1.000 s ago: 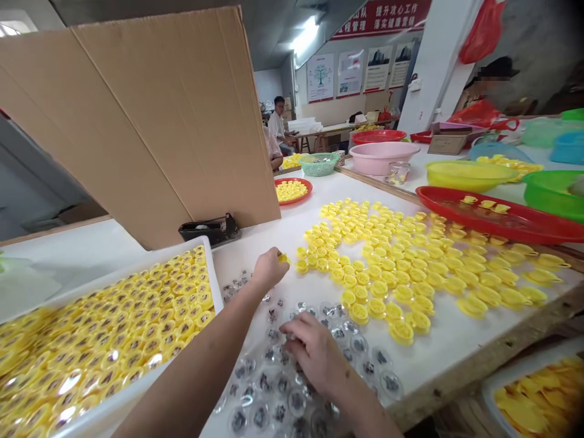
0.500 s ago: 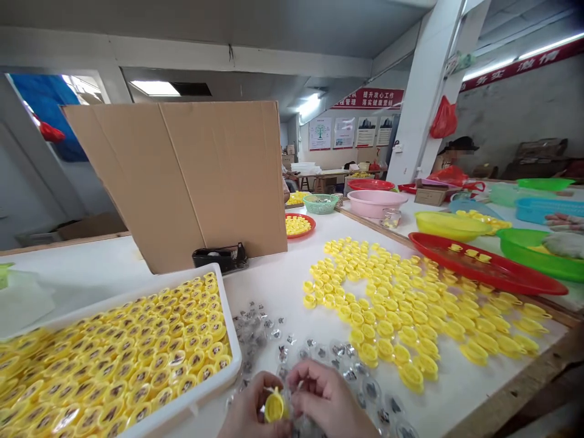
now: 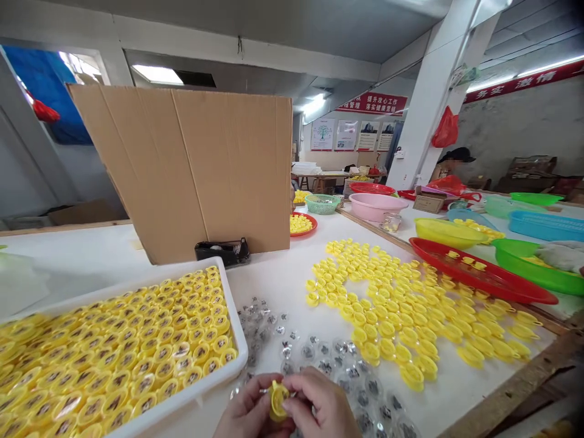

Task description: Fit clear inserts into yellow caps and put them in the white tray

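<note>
The left hand [image 3: 249, 415] and right hand [image 3: 319, 406] were held together at the near edge of the counter [image 3: 283, 304]. A yellow cap [image 3: 277, 400] sat between them, raised off the surface and tilted on edge, apparently so that it could be handled from both sides. The left fingers [image 3: 261, 392] pinched its near side; the right fingers [image 3: 296, 382] were pressed together over its far side. Exact fingertip contact was partly hidden.

Clear blisters [image 3: 328, 365], each with a dark centre, lay scattered just beyond the hands, probably placed there for short reach. Loose yellow caps [image 3: 396, 316] covered a broad patch to the right, well spread rather than heaped.

A white tray [image 3: 182, 395] just left of the hands held packed yellow caps [image 3: 114, 365] in close rows, each showing a dark centre. A red tray [image 3: 495, 287] beyond the patch held a few caps. A small red plate [image 3: 312, 231] carried a heap of caps. An upright cardboard sheet [image 3: 182, 170] stood at the counter's far side, apparently as a screen, with a black tape dispenser [image 3: 222, 252] at its foot.
</note>
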The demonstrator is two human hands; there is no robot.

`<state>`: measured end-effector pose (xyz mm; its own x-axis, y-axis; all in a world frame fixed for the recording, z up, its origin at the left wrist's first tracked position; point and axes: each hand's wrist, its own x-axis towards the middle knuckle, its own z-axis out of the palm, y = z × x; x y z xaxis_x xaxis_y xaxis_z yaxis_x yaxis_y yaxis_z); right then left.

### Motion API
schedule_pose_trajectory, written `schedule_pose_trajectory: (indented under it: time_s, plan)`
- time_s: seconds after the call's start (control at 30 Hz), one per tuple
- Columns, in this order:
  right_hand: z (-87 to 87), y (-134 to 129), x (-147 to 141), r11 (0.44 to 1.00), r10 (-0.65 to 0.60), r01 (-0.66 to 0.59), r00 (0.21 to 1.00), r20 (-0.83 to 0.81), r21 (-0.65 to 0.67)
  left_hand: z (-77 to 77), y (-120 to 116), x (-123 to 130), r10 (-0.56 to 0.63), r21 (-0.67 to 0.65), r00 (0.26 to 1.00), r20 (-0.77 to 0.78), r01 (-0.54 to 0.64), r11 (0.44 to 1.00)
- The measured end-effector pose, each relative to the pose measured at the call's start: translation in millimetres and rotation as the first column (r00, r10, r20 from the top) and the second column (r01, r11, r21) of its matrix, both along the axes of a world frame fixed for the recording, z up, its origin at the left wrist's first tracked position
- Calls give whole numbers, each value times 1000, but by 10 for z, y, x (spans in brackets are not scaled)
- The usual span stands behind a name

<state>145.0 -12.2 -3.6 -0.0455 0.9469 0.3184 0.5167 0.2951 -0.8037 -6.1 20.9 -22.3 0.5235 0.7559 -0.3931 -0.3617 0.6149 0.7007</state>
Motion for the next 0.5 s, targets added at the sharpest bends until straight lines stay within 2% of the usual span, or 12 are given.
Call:
schedule_pose_trajectory:
  time_s: [0.2, 0.5]
  plan:
    - [100, -143, -27, 999, 10, -13, 996, 85, 33, 139, -151, -5, 47, 103, 998, -48, -42, 994]
    - [164, -162, 75, 986, 60, -70, 996, -72, -153, 128, -121, -90, -47, 124, 998, 35, 43, 991]
